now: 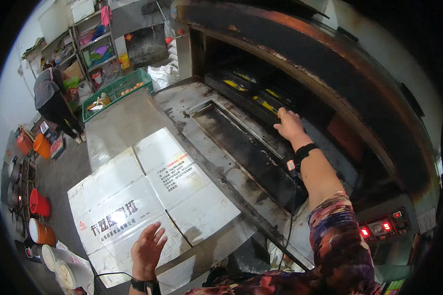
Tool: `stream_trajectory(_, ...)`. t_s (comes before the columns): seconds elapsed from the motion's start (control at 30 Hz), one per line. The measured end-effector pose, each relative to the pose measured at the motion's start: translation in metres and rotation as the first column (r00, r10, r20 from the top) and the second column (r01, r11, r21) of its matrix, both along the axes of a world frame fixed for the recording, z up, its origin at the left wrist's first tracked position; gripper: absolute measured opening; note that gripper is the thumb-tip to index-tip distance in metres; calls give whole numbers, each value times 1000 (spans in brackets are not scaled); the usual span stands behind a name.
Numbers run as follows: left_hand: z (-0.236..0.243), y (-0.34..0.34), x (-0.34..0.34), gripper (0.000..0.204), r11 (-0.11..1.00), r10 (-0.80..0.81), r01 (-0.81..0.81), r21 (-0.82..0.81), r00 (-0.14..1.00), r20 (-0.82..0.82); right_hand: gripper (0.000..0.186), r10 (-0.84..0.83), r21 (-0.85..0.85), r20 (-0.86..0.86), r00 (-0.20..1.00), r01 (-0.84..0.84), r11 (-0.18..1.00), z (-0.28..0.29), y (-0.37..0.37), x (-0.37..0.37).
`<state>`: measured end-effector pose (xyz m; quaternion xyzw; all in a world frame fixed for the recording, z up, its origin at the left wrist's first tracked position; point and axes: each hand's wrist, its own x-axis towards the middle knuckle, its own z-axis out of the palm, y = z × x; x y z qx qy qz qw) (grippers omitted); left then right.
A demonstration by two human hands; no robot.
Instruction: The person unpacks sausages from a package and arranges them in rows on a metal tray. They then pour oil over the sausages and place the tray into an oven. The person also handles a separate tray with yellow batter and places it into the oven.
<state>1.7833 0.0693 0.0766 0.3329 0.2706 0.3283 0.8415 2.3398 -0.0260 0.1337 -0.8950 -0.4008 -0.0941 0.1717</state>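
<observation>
My right hand (289,124) reaches into the open mouth of a large soot-stained oven (300,29). Its fingers are curled at the near end of a black baking pan (253,98) with yellow patches; the exact grip is partly hidden. More of the black, yellow-marked pans lie farther inside, dim in shadow. Over a flattened white cardboard box (133,182) hovers my left hand (149,247), fingers spread and holding nothing. A long recessed slot (241,142) with a blackened bottom runs through the metal ledge before the oven.
A lit control panel (384,227) sits at the lower right. At the far end of the metal table stands a green crate (118,93) with eggs. A co-worker (54,96) bends beside shelves (96,44). Buckets (40,202) line the left floor; a cable (291,221) hangs near my right arm.
</observation>
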Motion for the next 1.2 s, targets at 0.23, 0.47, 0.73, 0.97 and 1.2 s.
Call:
stream_trajectory(0.23, -10, -19, -71, 54, 984, 177, -177, 14, 983, -54, 31, -78, -65, 106, 991, 85, 994, -11, 13, 40)
stream_trajectory(0.47, -13, -41, -80, 51, 989, 139, -140, -42, 990, -39, 29, -180, 69, 217, 959, 168, 983, -40, 34, 72)
stream_trajectory(0.73, -30, -54, -40, 44, 987, -73, 78, -141, 997, 40, 32, -152, 15, 97, 984, 151, 988, -10, 16, 24)
stream_trajectory(0.97, -85, -94, 57, 35, 787, -417, 433, -439, 898, 139, 32, 350, 384, -26, 937, -314, 869, 54, -98, -137)
stream_trajectory(1.2, -147, -135, 150, 27, 741, -511, 536, -404, 841, 179, 32, 418, 384, 102, 903, -424, 820, 99, -291, -250)
